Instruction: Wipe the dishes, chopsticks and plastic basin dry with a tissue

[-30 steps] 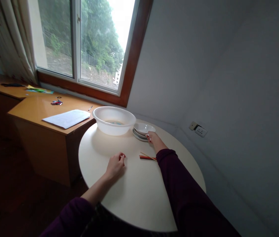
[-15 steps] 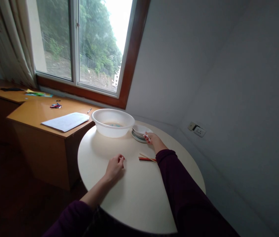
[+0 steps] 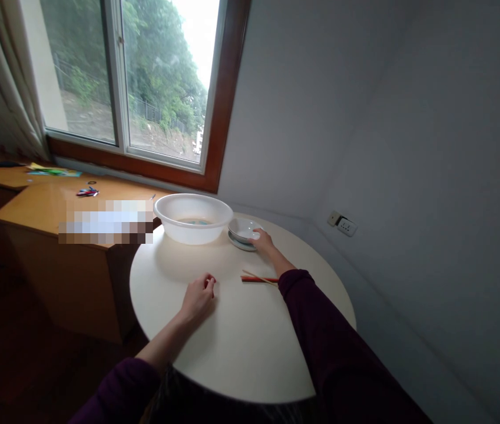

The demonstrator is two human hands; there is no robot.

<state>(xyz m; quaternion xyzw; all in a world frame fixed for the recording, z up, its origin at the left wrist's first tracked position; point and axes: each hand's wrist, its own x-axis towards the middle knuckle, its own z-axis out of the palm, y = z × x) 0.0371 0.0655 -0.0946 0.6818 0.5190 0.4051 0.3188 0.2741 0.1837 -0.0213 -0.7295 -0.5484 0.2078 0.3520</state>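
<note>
Table: From my remote station I noted a round, cream-topped table (image 3: 241,353) near the wall, by the right end of a wooden desk (image 3: 46,203).
Bowl: A white bowl (image 3: 241,229) sat toward the table's far edge, just right of the basin (image 3: 191,233); I could not tell whether the two touched.
Plate: A pale plate (image 3: 239,245) lay beneath the bowl, its rim showing at the near side.
Right hand: I found the right hand (image 3: 262,242) at the bowl's near right rim, fingers bent toward it. Whether they pinched the rim or only rested against it, I could not tell.
Left hand: The left hand (image 3: 198,297) was over the table's middle, toward the left edge, its fingers folded in and drawn together. I could not tell whether anything lay within them.
Basin: White, translucent and upright at the table's far left edge, it showed something bluish at the bottom, too indistinct to identify.
Sticks: Red sticks (image 3: 253,280) lay well inside the right edge, between bowl and near edge, with a pale stick (image 3: 248,273) slanting across them. The right sleeve (image 3: 320,335) covered their right ends.
Desk: A pixelated pale patch (image 3: 108,218) covered the near right corner; coloured sheets (image 3: 55,171) lay along the far edge.
Wall: I recorded a socket (image 3: 347,226) beyond the table's right edge.
</note>
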